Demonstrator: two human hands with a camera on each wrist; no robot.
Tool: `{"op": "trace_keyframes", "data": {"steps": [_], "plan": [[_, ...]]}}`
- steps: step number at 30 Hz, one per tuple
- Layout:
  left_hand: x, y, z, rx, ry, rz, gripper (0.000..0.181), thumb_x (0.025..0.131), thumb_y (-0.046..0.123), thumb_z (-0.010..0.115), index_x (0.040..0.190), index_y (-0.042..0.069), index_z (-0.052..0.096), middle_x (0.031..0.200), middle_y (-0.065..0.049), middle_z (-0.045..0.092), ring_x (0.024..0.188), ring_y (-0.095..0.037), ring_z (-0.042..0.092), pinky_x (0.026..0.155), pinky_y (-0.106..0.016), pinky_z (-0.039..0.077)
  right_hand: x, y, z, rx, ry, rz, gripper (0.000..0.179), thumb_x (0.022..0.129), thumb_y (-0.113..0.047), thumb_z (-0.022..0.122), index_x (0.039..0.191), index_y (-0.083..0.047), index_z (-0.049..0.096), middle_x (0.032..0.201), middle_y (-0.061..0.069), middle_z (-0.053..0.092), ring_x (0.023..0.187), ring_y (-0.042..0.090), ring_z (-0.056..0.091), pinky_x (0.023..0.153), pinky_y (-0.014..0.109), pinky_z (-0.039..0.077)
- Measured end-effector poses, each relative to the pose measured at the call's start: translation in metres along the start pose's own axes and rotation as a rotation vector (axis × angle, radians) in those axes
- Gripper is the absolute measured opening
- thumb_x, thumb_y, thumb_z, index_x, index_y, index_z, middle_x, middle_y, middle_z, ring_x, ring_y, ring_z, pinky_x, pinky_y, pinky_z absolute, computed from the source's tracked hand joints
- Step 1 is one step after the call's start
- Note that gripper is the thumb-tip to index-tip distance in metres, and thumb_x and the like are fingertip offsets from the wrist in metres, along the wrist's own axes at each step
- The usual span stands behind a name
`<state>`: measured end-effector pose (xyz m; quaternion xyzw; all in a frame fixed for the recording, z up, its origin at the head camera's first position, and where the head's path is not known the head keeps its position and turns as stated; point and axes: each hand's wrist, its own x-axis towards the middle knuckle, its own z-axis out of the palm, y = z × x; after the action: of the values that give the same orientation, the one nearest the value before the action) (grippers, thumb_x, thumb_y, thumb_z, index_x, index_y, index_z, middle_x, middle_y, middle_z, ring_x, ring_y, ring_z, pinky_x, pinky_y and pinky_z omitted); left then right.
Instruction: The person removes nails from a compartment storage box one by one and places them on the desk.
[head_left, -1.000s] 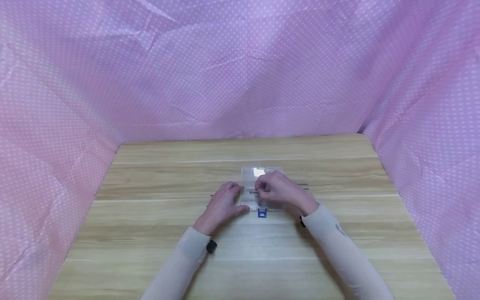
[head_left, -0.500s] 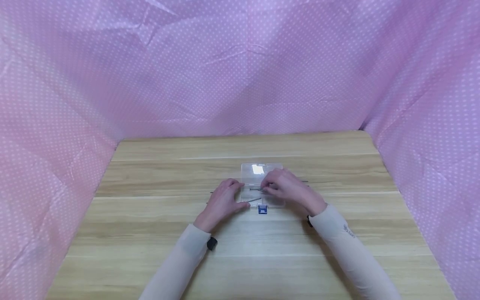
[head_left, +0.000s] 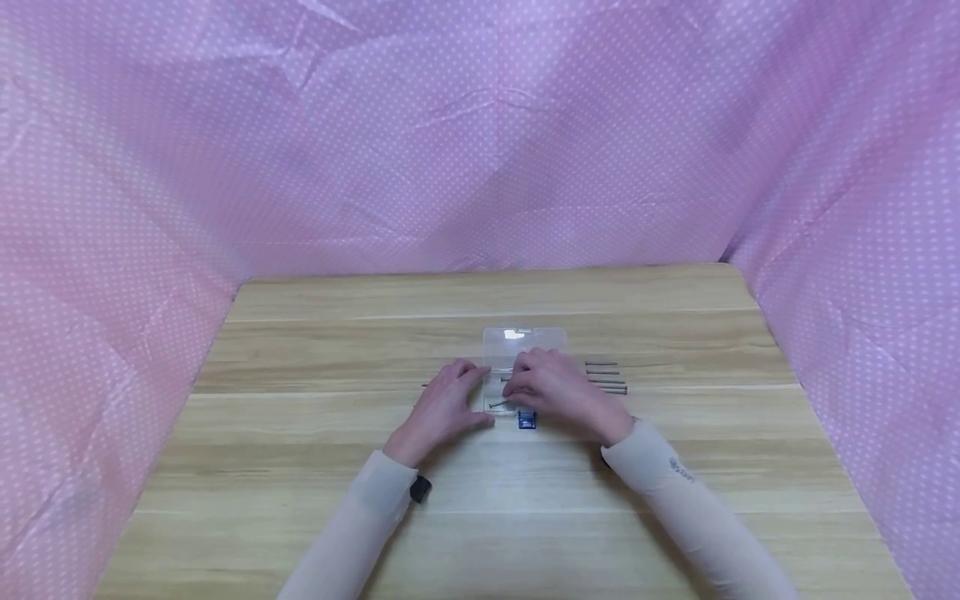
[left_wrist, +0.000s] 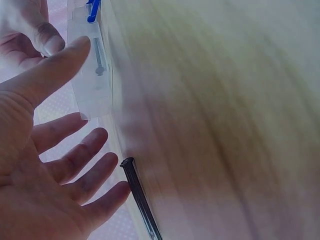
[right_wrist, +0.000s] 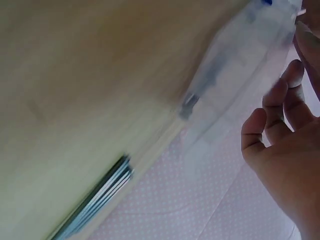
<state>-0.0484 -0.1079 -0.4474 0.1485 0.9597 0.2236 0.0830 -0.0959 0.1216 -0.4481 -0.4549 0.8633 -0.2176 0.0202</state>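
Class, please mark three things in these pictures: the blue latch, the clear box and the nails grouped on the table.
Blue latch (head_left: 527, 421): head view, on its front face.
Clear box (head_left: 502, 350): head view, on its open lid.
Nails (right_wrist: 95, 201): right wrist view, mid-length on their shafts.

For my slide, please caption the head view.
Person's left grip and right grip at open, clear plastic box beside thin dark metal nails.

The right hand (head_left: 558, 387) has shifted left, uncovering more nails (head_left: 606, 382).

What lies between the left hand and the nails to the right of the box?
The clear box, with the right hand over it; the head view shows this.
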Motion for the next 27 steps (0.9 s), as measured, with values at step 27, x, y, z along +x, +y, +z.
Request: {"op": "trace_keyframes", "data": {"steps": [27], "plan": [[0.002,-0.001,0.003,0.029,0.058,0.039,0.073,0.077,0.032,0.094,0.138,0.005,0.063,0.133,-0.012,0.060,0.127,-0.034,0.053,0.107,-0.050,0.046,0.024,-0.010,0.017,-0.147,-0.047,-0.123,0.005,0.093,-0.026,0.079,0.094,-0.024,0.083,0.093,-0.007,0.063,0.088,0.014,0.052,0.076,0.029,0.040]]}}
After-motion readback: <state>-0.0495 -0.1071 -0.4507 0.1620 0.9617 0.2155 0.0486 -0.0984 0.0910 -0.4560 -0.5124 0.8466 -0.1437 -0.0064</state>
